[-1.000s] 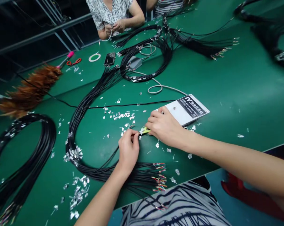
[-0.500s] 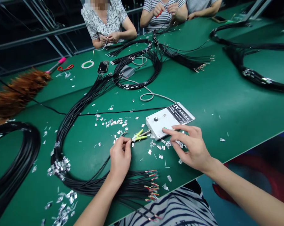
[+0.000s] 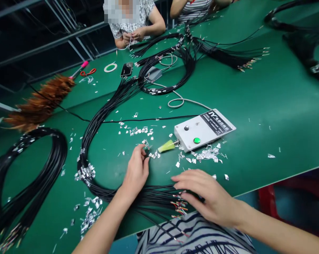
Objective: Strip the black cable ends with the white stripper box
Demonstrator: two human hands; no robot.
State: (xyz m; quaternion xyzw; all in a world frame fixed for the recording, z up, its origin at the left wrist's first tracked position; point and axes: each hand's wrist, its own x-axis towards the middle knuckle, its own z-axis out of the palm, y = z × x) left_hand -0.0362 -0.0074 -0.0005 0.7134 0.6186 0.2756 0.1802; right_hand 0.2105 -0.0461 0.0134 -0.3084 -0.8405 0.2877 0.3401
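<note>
My left hand (image 3: 137,169) is closed in a pinch just left of the twisting machine's clip. Between its fingertips shows the dark end of a black cable, mostly hidden by the fingers. The yellow-green clip (image 3: 167,146) on the machine's shaft is smeared into a cone shape, apart from my fingers. That shaft comes out of a white control box (image 3: 202,130) with a black label, a knob and a lit green button (image 3: 197,140). My right hand (image 3: 209,197) hovers near the table edge, open, fingers stretched, beside the stripped, coloured wire ends (image 3: 179,208) of the cable bundle (image 3: 101,116).
Foil scraps (image 3: 89,217) litter the table (image 3: 249,95). More black cable coils (image 3: 56,151) lie left and at the back. A brown duster (image 3: 45,98), red scissors (image 3: 88,72), a tape roll (image 3: 110,67) and a phone (image 3: 126,69) lie beyond. Co-workers (image 3: 138,31) sit opposite.
My right hand has left the box's button and moved down toward the wire ends. The button now glows green. The clip has blurred, and my left fingers have drawn back from it.
</note>
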